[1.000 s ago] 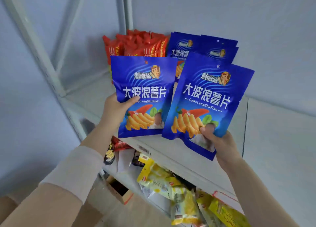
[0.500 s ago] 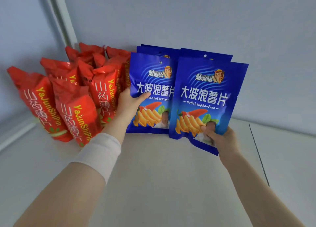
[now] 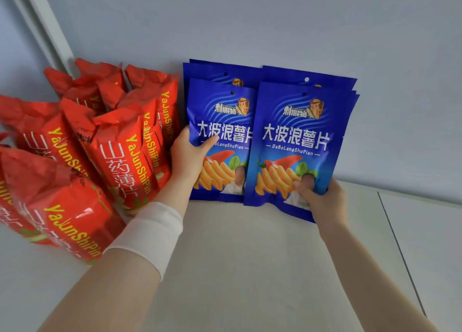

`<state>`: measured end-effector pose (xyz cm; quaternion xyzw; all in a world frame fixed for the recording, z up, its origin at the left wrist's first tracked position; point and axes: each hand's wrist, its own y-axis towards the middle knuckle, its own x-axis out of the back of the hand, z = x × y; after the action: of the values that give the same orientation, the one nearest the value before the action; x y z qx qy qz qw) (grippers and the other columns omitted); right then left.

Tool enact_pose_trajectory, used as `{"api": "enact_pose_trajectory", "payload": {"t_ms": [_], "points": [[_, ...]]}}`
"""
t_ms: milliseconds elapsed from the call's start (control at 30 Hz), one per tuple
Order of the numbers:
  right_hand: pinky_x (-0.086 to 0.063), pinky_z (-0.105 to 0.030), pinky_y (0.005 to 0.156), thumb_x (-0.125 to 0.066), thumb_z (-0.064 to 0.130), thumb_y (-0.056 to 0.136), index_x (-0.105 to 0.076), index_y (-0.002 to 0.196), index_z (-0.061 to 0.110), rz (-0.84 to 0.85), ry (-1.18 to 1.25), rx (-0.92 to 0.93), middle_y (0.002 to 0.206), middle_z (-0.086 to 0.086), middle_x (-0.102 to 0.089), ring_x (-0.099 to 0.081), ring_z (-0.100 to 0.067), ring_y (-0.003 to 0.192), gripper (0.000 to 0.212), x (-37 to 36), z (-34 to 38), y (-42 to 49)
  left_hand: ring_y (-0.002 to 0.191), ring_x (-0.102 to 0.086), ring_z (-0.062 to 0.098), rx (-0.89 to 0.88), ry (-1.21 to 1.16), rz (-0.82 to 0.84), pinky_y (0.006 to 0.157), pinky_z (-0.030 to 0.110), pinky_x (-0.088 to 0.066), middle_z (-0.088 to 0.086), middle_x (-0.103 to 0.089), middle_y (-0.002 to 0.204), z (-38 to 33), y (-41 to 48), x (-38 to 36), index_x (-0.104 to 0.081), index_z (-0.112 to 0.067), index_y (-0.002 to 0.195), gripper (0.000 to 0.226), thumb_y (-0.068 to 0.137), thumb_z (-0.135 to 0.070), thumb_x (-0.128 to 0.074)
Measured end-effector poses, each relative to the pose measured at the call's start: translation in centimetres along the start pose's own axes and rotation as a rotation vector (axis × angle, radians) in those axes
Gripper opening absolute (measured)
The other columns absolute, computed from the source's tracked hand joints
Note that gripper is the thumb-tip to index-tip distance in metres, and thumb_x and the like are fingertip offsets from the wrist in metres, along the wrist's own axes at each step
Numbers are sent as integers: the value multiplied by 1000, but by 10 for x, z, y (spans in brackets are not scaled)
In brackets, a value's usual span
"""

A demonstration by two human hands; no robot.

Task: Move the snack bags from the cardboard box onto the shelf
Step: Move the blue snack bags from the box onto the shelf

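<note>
The shelf [image 3: 237, 269] is a pale, matte cream surface that fills the lower half of the view. A thin dark seam [image 3: 397, 246] runs across it on the right, dividing it into two panels. Behind it rises a plain blue-grey wall [image 3: 250, 19], and a white post [image 3: 42, 24] slants up at the far left.

Red bags [image 3: 120, 156] stand crowded on the left of the shelf, several rows deep, leaning a little. To their right, blue bags [image 3: 325, 79] stand upright against the wall in two side-by-side stacks.

The left hand [image 3: 186, 156] grips the left blue bag [image 3: 225, 121] by its left edge, with the thumb across the front and the fingers hidden behind. This bag stands upright at the front of the left stack, its bottom edge on the shelf, just beside the red bags. A white band [image 3: 147, 234] wraps the left forearm.

The right hand [image 3: 322, 199] pinches the right blue bag [image 3: 295, 131] at its lower right corner, with the thumb pressed on the front. This bag sits at the front of the right stack and overlaps the right edge of the left blue bag. Its lower right corner tips toward the camera, and I cannot tell whether its base rests fully on the shelf.
</note>
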<state>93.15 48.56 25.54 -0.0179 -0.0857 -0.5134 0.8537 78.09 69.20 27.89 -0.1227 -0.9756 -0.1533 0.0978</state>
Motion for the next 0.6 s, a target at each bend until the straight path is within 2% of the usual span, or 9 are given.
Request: {"api": "enact_pose_trajectory", "payload": {"t_ms": [33, 133, 200, 267, 333, 400, 500, 567, 600], "points": [[-41, -21, 54, -66, 17, 85, -55, 83, 19, -5, -3, 10, 72, 7, -59, -54, -9, 63, 11, -1, 0, 0, 92, -61, 9, -17, 15, -16, 75, 19, -49, -3, -64, 105, -2, -1, -1, -57, -10, 110, 40, 77, -24, -76], [-43, -21, 57, -71, 14, 80, -51, 99, 14, -57, -3, 11, 81, 6, -59, -57, -13, 72, 27, -2, -1, -1, 102, -56, 8, -44, 31, -73, 76, 6, -45, 1, -58, 118, -4, -8, -3, -47, -5, 123, 58, 76, -18, -77], [-49, -28, 66, -72, 13, 79, -50, 109, 9, -69, 0, 11, 93, -3, -62, -61, -20, 82, 37, -4, 1, -3, 114, -54, 13, -61, 47, -96, 86, 8, -43, 7, -54, 129, -5, -11, -5, -41, -4, 131, 66, 76, -16, -76], [-51, -31, 73, -74, 11, 78, -48, 121, 7, -69, 8, 7, 105, -9, -62, -62, -23, 92, 50, -4, 1, -5, 126, -46, 18, -88, 87, -114, 94, 8, -33, 9, -47, 138, -6, -13, -8, -36, -4, 138, 73, 77, -16, -75], [-50, -20, 68, -75, 9, 76, -45, 127, 8, -74, 11, 11, 108, -7, -60, -62, -19, 91, 60, -4, 0, -5, 134, -35, 21, -124, 150, -134, 99, 7, -21, 12, -40, 144, -8, -15, -10, -28, -3, 143, 81, 78, -14, -75], [-46, -10, 57, -76, 7, 74, -46, 125, 10, -71, 13, 20, 102, -2, -60, -61, -8, 81, 59, -4, 0, -4, 137, -31, 23, -157, 219, -144, 103, 11, -18, 14, -37, 145, -11, -19, -11, -23, -3, 145, 85, 78, -13, -74], [-42, -2, 50, -76, 6, 73, -46, 104, 26, -82, -22, 59, 83, 13, -56, -58, 6, 66, 48, -3, -4, 0, 140, -25, 25, -204, 386, -150, 111, 25, -21, 15, -29, 150, -18, -26, -11, -21, -5, 147, 82, 82, -17, -70], [-46, -9, 60, -75, 10, 75, -46, 103, 26, -90, -72, 78, 89, 9, -56, -60, -1, 77, 44, -2, -4, 0, 142, -22, 28, -268, 518, -154, 113, 31, -21, 17, -24, 152, -23, -32, -8, -24, -5, 146, 78, 84, -21, -68], [-49, -19, 72, -74, 14, 77, -46, 115, 21, -87, -109, 65, 100, 2, -56, -60, -10, 90, 47, -2, -1, -2, 142, -22, 28, -310, 573, -142, 113, 33, -22, 17, -24, 152, -27, -36, -7, -26, -6, 146, 74, 85, -22, -66]]}}
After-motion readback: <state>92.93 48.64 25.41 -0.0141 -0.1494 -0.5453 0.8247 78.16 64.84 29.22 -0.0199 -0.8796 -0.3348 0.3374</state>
